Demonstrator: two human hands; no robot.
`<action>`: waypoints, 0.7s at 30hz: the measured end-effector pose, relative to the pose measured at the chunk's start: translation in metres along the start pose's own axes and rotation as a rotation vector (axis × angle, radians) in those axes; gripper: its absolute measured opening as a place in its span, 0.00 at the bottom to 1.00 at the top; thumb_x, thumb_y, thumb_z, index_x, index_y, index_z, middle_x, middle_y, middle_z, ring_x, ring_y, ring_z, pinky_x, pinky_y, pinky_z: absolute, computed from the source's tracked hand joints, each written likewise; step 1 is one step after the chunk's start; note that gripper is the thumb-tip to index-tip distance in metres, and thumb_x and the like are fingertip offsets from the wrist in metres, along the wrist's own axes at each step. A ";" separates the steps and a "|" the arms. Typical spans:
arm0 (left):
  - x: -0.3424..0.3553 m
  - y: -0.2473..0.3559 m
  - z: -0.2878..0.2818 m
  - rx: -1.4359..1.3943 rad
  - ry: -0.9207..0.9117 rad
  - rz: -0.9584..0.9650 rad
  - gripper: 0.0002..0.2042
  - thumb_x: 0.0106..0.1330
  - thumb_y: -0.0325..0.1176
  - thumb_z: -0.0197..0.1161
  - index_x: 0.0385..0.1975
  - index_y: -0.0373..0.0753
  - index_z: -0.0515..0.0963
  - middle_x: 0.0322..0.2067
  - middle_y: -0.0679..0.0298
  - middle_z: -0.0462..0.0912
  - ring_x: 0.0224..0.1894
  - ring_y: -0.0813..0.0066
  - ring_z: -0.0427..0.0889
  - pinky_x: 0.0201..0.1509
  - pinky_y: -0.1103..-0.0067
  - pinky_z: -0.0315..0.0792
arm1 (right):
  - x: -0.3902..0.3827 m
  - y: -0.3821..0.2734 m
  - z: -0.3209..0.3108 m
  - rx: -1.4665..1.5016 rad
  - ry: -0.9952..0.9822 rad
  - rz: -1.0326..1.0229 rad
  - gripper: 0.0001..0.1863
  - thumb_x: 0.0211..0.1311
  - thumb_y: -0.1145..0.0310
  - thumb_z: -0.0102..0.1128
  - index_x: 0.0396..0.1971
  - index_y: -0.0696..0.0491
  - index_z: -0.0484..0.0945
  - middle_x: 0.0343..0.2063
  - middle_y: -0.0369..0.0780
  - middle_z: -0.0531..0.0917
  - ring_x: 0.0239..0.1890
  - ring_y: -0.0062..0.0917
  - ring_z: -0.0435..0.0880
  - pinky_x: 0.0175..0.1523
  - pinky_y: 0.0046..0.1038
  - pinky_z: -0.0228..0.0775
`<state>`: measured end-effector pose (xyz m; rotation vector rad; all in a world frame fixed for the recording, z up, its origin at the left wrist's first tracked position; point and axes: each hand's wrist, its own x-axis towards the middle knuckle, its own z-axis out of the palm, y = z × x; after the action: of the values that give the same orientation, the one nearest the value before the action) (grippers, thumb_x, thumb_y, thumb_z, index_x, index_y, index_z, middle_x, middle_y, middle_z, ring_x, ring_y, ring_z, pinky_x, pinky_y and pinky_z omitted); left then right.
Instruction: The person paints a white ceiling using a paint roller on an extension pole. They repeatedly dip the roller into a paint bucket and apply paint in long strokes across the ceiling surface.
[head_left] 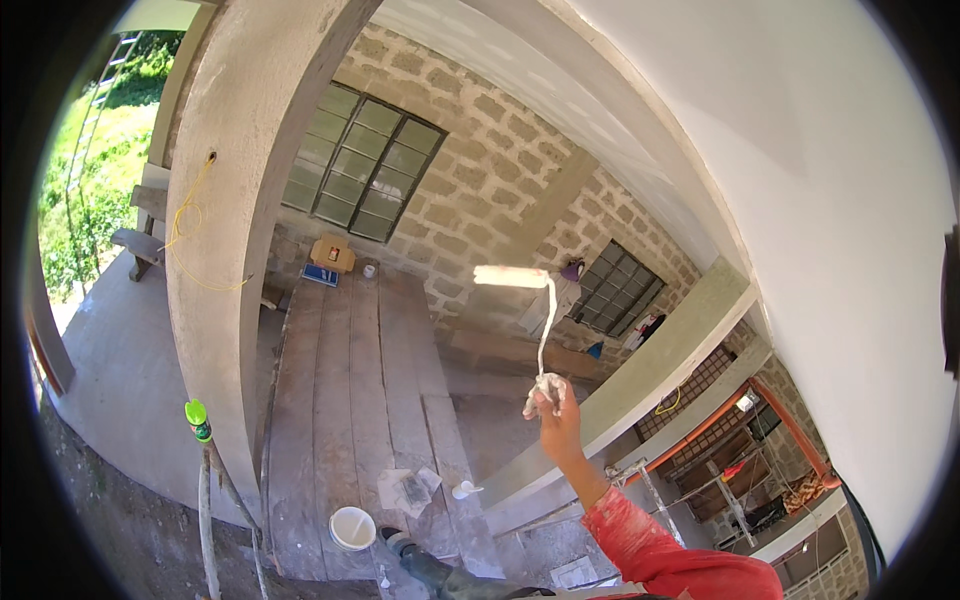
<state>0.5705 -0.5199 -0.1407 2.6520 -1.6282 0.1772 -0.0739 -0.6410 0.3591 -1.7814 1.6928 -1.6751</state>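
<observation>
Grips a paint roller (510, 276) by its lower end in the right hand (552, 398), fingers clamped round it, held up before the block wall (480, 170). Runs upward from the grip along a wire frame (549, 325), then left into the roller's cover, long axis nearly level. Shows no left hand. Below, includes a white bucket (352, 528) toward the near edge of the plank platform (345, 390). Cannot read the green bottle (199, 420): print too small.
</observation>
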 end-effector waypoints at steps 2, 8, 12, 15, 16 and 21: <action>0.002 0.015 -0.050 -0.092 -0.129 -0.102 0.23 0.66 0.52 0.59 0.54 0.43 0.80 0.40 0.60 0.87 0.36 0.59 0.88 0.37 0.65 0.83 | 0.054 -0.031 -0.039 -0.172 0.114 -0.056 0.16 0.77 0.64 0.52 0.56 0.57 0.67 0.34 0.38 0.79 0.31 0.18 0.79 0.36 0.21 0.72; 0.006 0.009 -0.025 -0.113 -0.128 -0.129 0.23 0.67 0.50 0.59 0.56 0.44 0.79 0.39 0.59 0.87 0.36 0.58 0.88 0.38 0.65 0.83 | 0.178 -0.111 -0.133 -0.892 0.565 -0.628 0.22 0.75 0.74 0.51 0.67 0.54 0.69 0.48 0.51 0.83 0.46 0.42 0.83 0.51 0.34 0.73; 0.007 0.013 -0.046 -0.127 -0.130 -0.088 0.23 0.68 0.48 0.57 0.57 0.44 0.78 0.38 0.60 0.87 0.36 0.59 0.88 0.37 0.65 0.82 | 0.227 -0.134 -0.183 -0.929 0.665 -0.578 0.24 0.74 0.76 0.51 0.68 0.52 0.68 0.52 0.51 0.81 0.49 0.44 0.83 0.53 0.35 0.72; 0.002 0.016 -0.060 -0.035 -0.158 -0.093 0.23 0.68 0.49 0.57 0.58 0.44 0.78 0.37 0.61 0.87 0.35 0.60 0.88 0.36 0.65 0.82 | 0.248 -0.148 -0.177 -0.915 0.662 -0.621 0.25 0.73 0.78 0.51 0.69 0.51 0.68 0.49 0.51 0.82 0.47 0.43 0.83 0.50 0.36 0.73; 0.001 0.017 -0.055 0.008 -0.159 -0.093 0.23 0.68 0.49 0.57 0.57 0.44 0.78 0.37 0.61 0.87 0.34 0.60 0.88 0.36 0.66 0.82 | 0.253 -0.153 -0.175 -0.935 0.655 -0.613 0.26 0.73 0.77 0.51 0.69 0.49 0.68 0.47 0.51 0.82 0.46 0.42 0.83 0.49 0.36 0.73; -0.003 0.014 -0.034 0.032 -0.115 -0.068 0.22 0.70 0.52 0.55 0.55 0.44 0.79 0.39 0.61 0.87 0.35 0.62 0.88 0.35 0.66 0.81 | 0.274 -0.184 -0.152 -1.033 0.619 -0.707 0.27 0.73 0.76 0.52 0.69 0.43 0.68 0.41 0.51 0.81 0.41 0.43 0.82 0.46 0.39 0.73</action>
<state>0.5544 -0.5209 -0.1074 2.7855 -1.5755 0.0507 -0.1582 -0.7076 0.7062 -2.7421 2.7903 -1.8797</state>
